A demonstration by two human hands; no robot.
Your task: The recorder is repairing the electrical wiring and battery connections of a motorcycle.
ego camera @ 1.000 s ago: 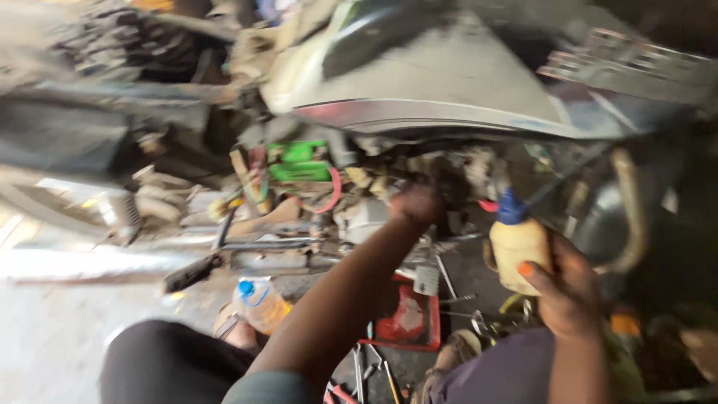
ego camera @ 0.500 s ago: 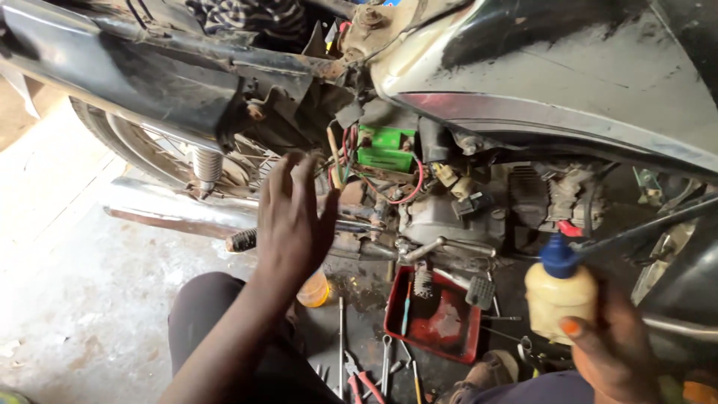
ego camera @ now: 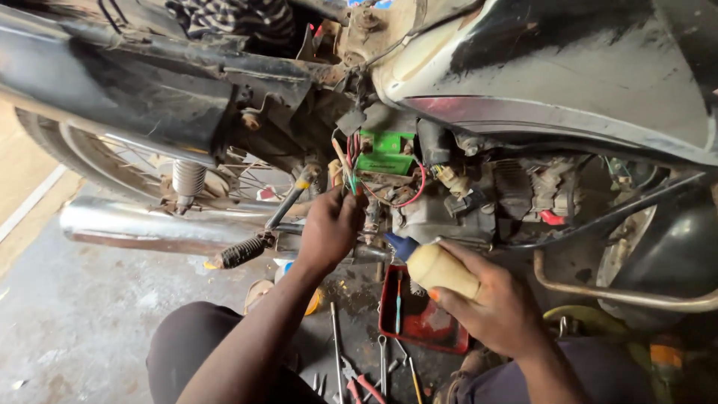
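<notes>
A person sits low beside a motorcycle (ego camera: 523,82) and works on its middle part.

The right hand (ego camera: 497,303) grasps a small tan squeeze bottle (ego camera: 443,269) with a blue tip (ego camera: 398,245). The fingers wrap around the fat part of the bottle. The bottle lies tilted, and its blue tip points up and to the left, toward the engine (ego camera: 449,213). The tip is very close to the engine and just beside the left hand.

The left hand (ego camera: 329,228) reaches into the motorcycle, below a green box (ego camera: 385,153) with red wires (ego camera: 415,191) near it. Its fingers are curled shut around something by the engine, but the hand hides it, so it is not clear what it is.

A black rubber foot peg (ego camera: 241,252) sticks out to the left of the left hand. Behind it runs a long shiny exhaust pipe (ego camera: 134,224). The back wheel (ego camera: 112,161) with thin spokes is above the pipe.

On the floor (ego camera: 90,314), right under the bottle, sits a red tray (ego camera: 419,318). Some wrenches (ego camera: 383,363) and red-handled pliers (ego camera: 363,383) lie on the floor beside the tray, between the person's knees.
</notes>
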